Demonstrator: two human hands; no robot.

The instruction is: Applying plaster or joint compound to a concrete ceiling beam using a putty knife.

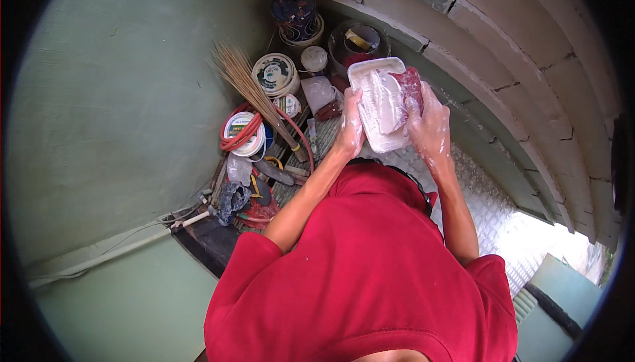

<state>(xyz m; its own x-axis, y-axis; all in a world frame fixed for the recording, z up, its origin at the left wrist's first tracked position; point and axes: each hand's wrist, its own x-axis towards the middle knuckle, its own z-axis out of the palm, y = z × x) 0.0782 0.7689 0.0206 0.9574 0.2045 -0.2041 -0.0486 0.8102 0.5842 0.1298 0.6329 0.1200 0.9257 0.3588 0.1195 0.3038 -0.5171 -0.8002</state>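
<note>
A shallow white rectangular tray [376, 138] with rounded corners is held out in front of me. Thick white paste [382, 100] lies smeared across its inside. My left hand [350, 127] grips the tray's left side. My right hand [431, 127], streaked with white, is closed around a dark red piece [411, 79] at the tray's right side. White smears cover part of that red piece, and its exact kind cannot be made out. Fingers hide the lower part of it.
Beyond my left arm stand several paint buckets [274, 74], a stick broom [248, 84], a red hose [241, 143] and a dark basin [340, 47]. A green wall [132, 84] rises at left. Stepped concrete blocks [489, 38] curve along the right. Sandals [261, 190] lie near a pipe.
</note>
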